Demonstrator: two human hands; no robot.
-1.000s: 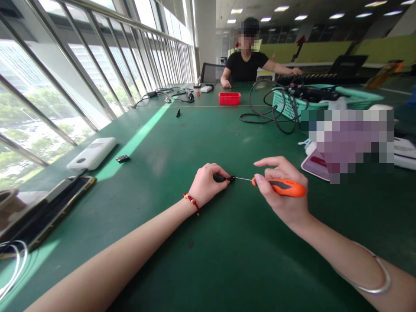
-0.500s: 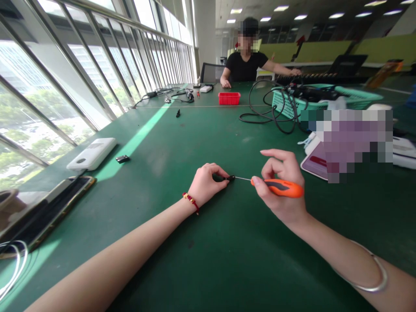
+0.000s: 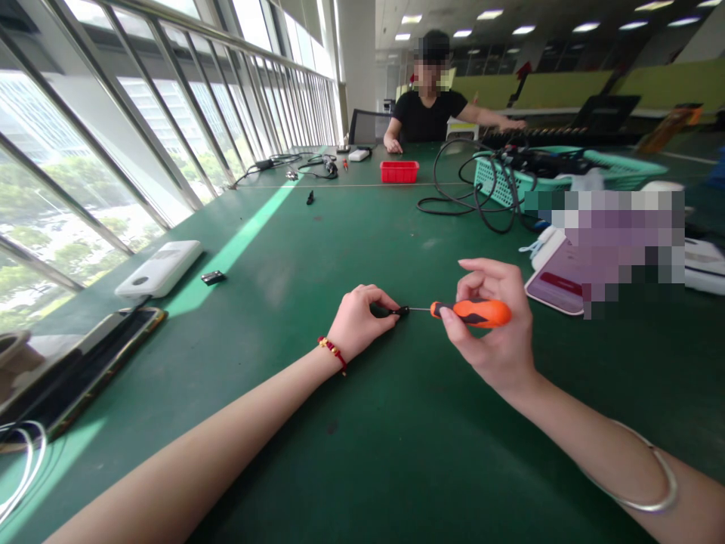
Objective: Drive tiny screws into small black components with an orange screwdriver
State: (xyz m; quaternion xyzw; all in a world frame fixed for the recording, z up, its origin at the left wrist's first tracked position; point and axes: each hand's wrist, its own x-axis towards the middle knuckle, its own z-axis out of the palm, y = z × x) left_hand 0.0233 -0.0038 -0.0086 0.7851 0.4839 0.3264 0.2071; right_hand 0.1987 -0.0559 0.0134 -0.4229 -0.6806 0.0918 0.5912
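Between thumb and forefinger, my left hand point(image 3: 365, 321) pinches a small black part point(image 3: 402, 310) just above the green table point(image 3: 362, 446). Most of that part is covered by the fingers, so its kind cannot be made out. My right hand point(image 3: 501, 332) holds an orange and black screwdriver point(image 3: 481, 313) by its handle, with the forefinger raised clear of it. The thin metal shaft points left, level, and its tip meets the black part.
At left lie a white device point(image 3: 161, 268), a small black piece point(image 3: 214, 278) and a dark phone point(image 3: 96, 370). Farther back are a red bin point(image 3: 399, 172) and a teal basket point(image 3: 498, 181) with black cables. Another phone point(image 3: 558, 276) lies at right. A person point(image 3: 429, 117) sits opposite.
The screwdriver's handle has swung up to a more level line and shifted slightly left in my right hand. My left hand and the black part have stayed in place.
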